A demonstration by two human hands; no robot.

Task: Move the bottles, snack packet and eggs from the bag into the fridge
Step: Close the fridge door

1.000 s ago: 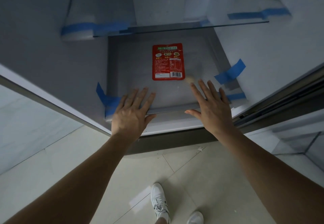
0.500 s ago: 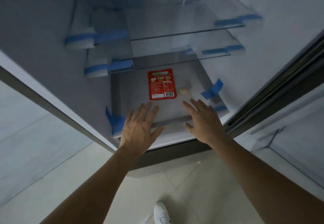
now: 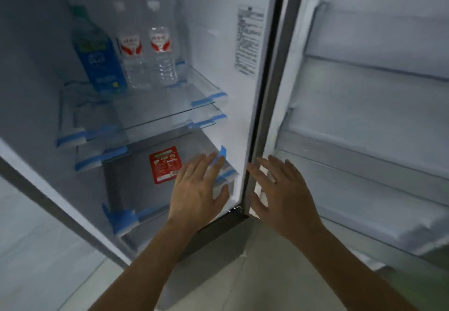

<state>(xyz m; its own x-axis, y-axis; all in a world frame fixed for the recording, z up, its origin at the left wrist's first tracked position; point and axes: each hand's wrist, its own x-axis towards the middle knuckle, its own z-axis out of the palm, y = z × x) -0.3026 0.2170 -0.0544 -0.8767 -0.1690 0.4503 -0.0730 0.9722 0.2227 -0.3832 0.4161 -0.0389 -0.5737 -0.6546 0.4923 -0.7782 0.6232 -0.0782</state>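
Both hands, left hand (image 3: pixel 198 189) and right hand (image 3: pixel 279 190), were held spread and empty before the fridge (image 3: pixel 240 43), the snack packet (image 3: pixel 165 164) apparently stowed in the bottom drawer (image 3: pixel 121 189).

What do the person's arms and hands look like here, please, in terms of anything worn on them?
Both arms are bare as far up as the view shows: no sleeves, gloves or watch. The left hand and right hand carry no rings or markings that can be made out, though the picture is dim and slightly blurred.

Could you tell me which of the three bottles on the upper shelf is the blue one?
The leftmost bottle; the two others are clear with red-and-white labels.
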